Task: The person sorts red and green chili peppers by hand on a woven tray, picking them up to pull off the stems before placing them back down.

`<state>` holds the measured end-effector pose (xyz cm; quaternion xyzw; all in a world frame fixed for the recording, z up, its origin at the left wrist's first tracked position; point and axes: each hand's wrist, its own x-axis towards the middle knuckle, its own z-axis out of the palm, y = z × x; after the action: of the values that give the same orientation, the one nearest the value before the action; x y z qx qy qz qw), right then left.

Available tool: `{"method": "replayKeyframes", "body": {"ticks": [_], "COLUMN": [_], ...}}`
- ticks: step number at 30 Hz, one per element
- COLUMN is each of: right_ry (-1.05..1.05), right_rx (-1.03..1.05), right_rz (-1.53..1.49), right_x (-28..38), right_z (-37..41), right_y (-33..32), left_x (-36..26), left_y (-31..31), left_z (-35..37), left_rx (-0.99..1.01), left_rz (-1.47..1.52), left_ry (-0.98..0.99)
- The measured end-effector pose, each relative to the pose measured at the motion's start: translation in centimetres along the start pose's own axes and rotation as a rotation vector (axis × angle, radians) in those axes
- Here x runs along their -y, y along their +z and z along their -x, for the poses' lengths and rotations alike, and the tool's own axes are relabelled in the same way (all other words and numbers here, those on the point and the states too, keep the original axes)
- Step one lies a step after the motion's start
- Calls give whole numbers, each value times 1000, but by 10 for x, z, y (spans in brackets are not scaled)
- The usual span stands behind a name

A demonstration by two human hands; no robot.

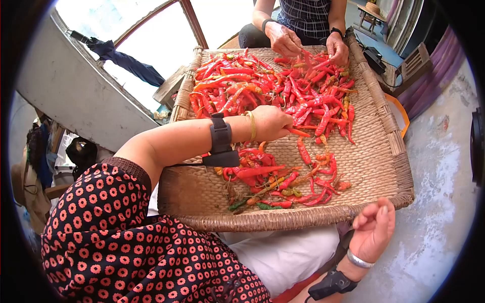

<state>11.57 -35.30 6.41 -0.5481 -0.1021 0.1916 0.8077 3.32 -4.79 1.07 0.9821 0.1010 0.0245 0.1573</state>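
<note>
My left hand (pixel 270 123) reaches over the middle of a woven wicker tray (pixel 374 166), its fingers closed on a red chili pepper (pixel 298 133) that points to the right. Beyond it lies a large heap of red chili peppers (pixel 230 83), a few of them orange. A smaller pile of chilies (pixel 262 171), with some green and shrivelled ones, is partly hidden beneath my left forearm. At the tray's near right corner, my right hand (pixel 375 228) is palm up with loosely curled fingers and holds nothing.
Across the tray sits another person, whose hands (pixel 303 44) handle chilies at the far edge. A folded dark umbrella (pixel 124 59) hangs at the left by the window. To the right are a wooden crate (pixel 415 68) and a purple curtain (pixel 439 76).
</note>
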Motion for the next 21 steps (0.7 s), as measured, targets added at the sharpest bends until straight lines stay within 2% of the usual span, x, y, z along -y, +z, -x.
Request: {"method": "replayKeyframes", "body": {"ticks": [2,5,7,9,11,13,15,16,17,18,19,20,21], "right_ry": [13,89,183,171,251,325,216,246,244,256,269,299,302], "right_rx": [152,426,688,967,972,977,1128,1142,1147,1020,885,805,802], "right_rz": [10,217,303,465,476,484,417,283,283,129,-20,-36,-32], "right_x": [1,-3,-12,-23,-27,-30,-31,-35,-38,-41,-44,-47,-47], "right_z": [-2,15,26,33,48,55,52,48,47,47,49,51,52], "right_y": [35,68,53,28,24,23,21,14,10,6,3,2,4], "left_x": [0,-3,-1,5,14,16,2,-6,-14,-25,-39,-56,-69], "left_y": [0,-12,-20,-27,-35,-35,-29,-17,-2,14,31,35,40], "left_z": [-2,-7,-14,-25,-42,-57,-55,-54,-55,-57,-57,-53,-52], "left_rx": [-20,-38,-58,-120,-227,-629,-494,-320,-233,-105,-128,-117,-121], "left_rz": [-14,-49,-77,-114,-67,-83,-90,-129,-164,-225,-162,-110,-97], "left_ry": [47,75,90,91,90,123,137,185,376,487,585,648,691]}}
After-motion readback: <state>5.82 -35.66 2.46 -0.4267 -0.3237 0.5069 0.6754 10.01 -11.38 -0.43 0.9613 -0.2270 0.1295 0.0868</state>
